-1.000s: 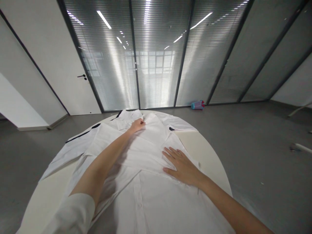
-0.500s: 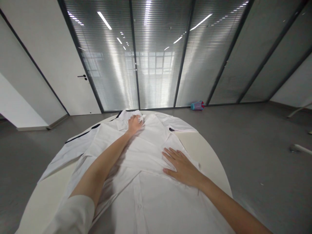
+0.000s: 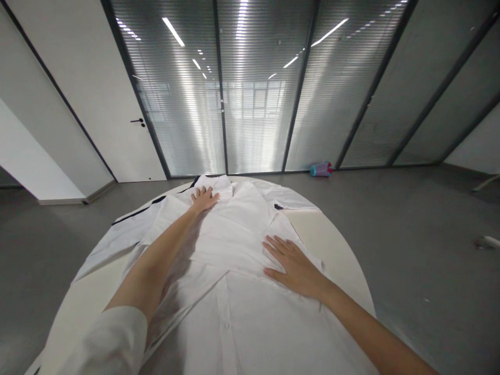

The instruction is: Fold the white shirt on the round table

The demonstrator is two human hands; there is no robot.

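Observation:
A white shirt with dark trim lies spread over a round pale table, its collar end at the far edge and its sleeves out to both sides. My left hand rests on the cloth near the collar, fingers spread, holding nothing. Lower down on the right, my right hand lies flat on the shirt with its fingers apart. Near me, more white cloth with a buttoned front fills the lower middle; whether it is part of the same shirt I cannot tell.
Beyond the table stands a glass partition with blinds, and a white door is at its left. A blue and red basket-like object lies on the grey floor. Part of a white furniture leg shows at the right.
My left hand has let go of the bunched cloth near the collar and moved slightly left and down, its fingers now spread. My right hand has stayed in place. The view has shifted slightly.

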